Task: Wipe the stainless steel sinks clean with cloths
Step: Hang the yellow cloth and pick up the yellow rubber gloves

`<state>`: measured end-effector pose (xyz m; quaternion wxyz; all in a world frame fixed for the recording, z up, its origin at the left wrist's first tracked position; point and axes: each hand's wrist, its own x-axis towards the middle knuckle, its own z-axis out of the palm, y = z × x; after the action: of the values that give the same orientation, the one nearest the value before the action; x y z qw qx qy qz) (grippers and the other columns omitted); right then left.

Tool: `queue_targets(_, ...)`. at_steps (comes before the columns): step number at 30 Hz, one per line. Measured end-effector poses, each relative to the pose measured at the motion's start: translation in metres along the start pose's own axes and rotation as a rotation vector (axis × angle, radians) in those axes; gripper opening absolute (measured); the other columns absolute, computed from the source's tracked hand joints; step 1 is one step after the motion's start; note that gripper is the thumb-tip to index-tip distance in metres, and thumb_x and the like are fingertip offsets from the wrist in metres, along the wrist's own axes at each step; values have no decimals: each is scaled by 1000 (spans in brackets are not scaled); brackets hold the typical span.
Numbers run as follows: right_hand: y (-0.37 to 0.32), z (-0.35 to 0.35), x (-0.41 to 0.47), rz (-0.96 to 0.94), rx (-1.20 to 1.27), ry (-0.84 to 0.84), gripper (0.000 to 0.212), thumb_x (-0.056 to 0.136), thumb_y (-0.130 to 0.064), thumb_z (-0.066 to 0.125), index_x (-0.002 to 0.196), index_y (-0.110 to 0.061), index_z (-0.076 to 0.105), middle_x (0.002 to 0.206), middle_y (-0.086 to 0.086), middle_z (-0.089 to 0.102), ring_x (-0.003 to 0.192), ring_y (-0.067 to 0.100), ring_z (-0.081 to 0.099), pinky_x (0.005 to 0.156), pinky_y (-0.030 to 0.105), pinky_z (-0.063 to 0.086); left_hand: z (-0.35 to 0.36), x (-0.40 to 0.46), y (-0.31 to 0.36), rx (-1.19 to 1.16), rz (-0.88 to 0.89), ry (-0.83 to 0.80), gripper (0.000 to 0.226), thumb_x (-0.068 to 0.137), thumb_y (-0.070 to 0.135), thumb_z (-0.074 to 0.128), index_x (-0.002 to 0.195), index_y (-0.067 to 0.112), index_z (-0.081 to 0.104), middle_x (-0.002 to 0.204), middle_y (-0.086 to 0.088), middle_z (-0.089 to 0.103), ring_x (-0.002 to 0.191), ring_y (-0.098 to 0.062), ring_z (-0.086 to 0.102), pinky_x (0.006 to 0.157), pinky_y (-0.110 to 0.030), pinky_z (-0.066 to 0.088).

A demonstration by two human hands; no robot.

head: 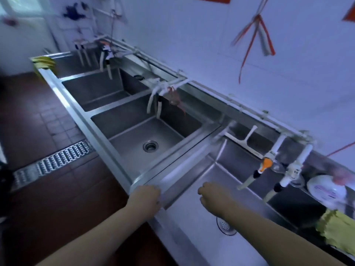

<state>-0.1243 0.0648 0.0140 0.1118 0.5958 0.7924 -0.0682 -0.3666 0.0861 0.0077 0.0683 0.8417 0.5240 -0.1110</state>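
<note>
From my head camera, my left hand (146, 198) rests at lower centre on the front rim of the steel sinks (107, 131), fingers curled over the edge where two basins meet. My right hand (213, 196) hangs inside the near basin, fingers bent down; whether it holds anything I cannot tell. The drain (226, 226) lies just under my wrist, with bare steel around it. A yellow cloth (340, 227) sits at the right edge, another yellow cloth (43, 61) at upper left. Taps (265, 167) hang just beyond my right hand.

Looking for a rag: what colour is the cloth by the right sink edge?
Yellow; the cloth shows in the head view.
</note>
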Motion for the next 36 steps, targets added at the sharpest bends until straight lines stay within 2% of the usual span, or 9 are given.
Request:
queue_targets(2, -49, -18, 42, -43, 0, 9, 27, 93, -14, 39, 107, -9, 61, 106, 10, 60, 96, 29, 56, 75, 35, 47, 0, -12, -59, 34, -33, 32, 31, 89, 33, 41, 110, 18, 57, 115, -5, 59, 107, -26, 55, 86, -35, 43)
queue_targets(8, -201, -61, 171, -184, -55, 18, 20, 91, -18, 39, 86, -9, 57, 85, 12, 54, 76, 31, 52, 54, 29, 30, -1, -52, -241, -17, -226, 60, 34, 90, 40, 45, 116, 21, 56, 118, -1, 57, 112, -22, 51, 91, -36, 40)
queue_targets(10, -248, -71, 210, -230, -50, 29, 22, 91, -19, 40, 87, -8, 59, 81, 11, 52, 72, 31, 53, 56, 29, 30, -1, -66, -295, -32, -289, 60, 34, 89, 42, 45, 113, 21, 56, 117, -1, 57, 111, -23, 52, 90, -36, 40)
queue_targets(15, -339, -91, 290, -372, -13, 39, 19, 89, -28, 44, 87, -12, 55, 96, 11, 59, 88, 34, 57, 63, 33, 36, 4, -81, -396, -60, -423, 52, 32, 88, 44, 45, 109, 21, 56, 113, -1, 58, 108, -24, 55, 86, -34, 42)
queue_targets(19, -382, -106, 351, -460, -53, 31, 26, 91, -30, 44, 101, -12, 59, 105, 10, 60, 99, 32, 56, 76, 37, 45, 8, -75, -458, -91, -511, 60, 32, 87, 46, 44, 104, 22, 57, 109, 0, 60, 103, -24, 57, 82, -35, 45)
queue_targets(24, -417, -127, 446, -524, -78, 13, 29, 94, -29, 43, 110, -13, 60, 110, 10, 60, 104, 31, 56, 82, 38, 46, 4, -47, -540, -111, -612, 58, 37, 85, 52, 45, 102, 22, 57, 109, 0, 60, 105, -23, 56, 83, -35, 44)
queue_targets(36, -490, -216, 707, -604, -66, 27, 28, 94, -31, 43, 108, -15, 62, 109, 8, 62, 101, 30, 58, 80, 36, 48, -42, 52, -754, -188, -778, 33, 31, 90, 44, 46, 108, 22, 56, 111, 2, 59, 105, -20, 56, 78, -33, 46)
